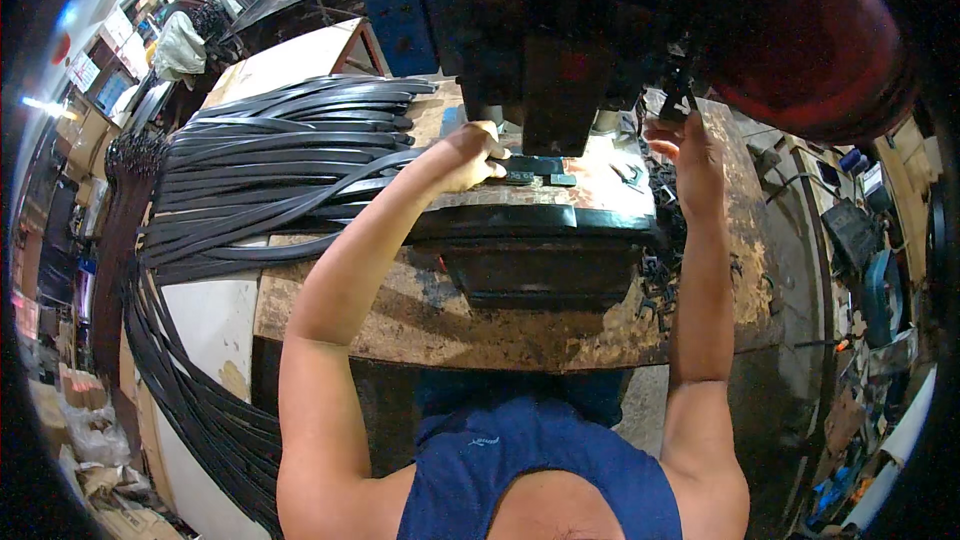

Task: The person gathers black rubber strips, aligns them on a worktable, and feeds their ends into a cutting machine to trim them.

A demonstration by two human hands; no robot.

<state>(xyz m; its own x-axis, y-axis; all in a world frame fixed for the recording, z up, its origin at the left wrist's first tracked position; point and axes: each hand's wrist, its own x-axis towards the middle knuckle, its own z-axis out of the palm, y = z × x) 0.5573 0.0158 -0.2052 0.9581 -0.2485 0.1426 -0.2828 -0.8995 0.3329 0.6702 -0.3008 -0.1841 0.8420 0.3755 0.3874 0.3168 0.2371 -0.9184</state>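
Note:
My left hand (472, 158) is closed on the end of a black strap (385, 168), fingers pinched at the small metal die (545, 172) on the press bed. The strap trails away to the left under my wrist. Above the die hangs the dark ram (557, 100) of a press, with a gap between them. At the press's right side, my right hand (692, 150) is raised with its fingers curled at a small black lever (680, 105); the exact grip is partly in shadow.
Many black straps (270, 160) lie across the left of the worn wooden table (350, 325) and hang off its edge. Small black offcuts (655, 290) litter the table right of the press bed. A big dark red wheel (820, 50) overhangs the upper right.

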